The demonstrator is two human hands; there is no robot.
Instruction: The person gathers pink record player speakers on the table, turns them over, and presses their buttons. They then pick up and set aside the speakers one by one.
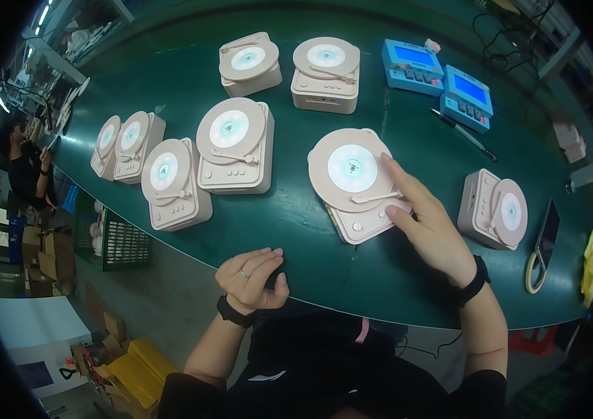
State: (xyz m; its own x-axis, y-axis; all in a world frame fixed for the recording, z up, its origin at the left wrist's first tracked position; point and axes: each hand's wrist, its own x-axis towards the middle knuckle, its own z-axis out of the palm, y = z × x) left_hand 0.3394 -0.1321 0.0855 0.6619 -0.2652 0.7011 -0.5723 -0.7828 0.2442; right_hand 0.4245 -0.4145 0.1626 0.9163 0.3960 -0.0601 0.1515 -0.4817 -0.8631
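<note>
My right hand (433, 227) grips a pale pink mini record player (352, 167) at its right side. The fingers reach along the edge of its round platter, and the thumb presses on the front near a knob. Its platter has a lit white-blue centre, and the tonearm lies across the lower right. Over the table's near edge, my left hand (251, 278) is half curled with the thumb apart, and nothing shows in it. Nearest to that hand on the table is another mini record player (176, 209), to its upper left.
More mini record players (237, 150) stand at left and back; one (493, 209) stands at right. Two blue devices with screens (412, 63) and a pen (464, 135) lie back right. A phone (548, 234) and tape roll (536, 272) lie far right. A green crate (125, 241) stands below; a person (27, 160) sits far left.
</note>
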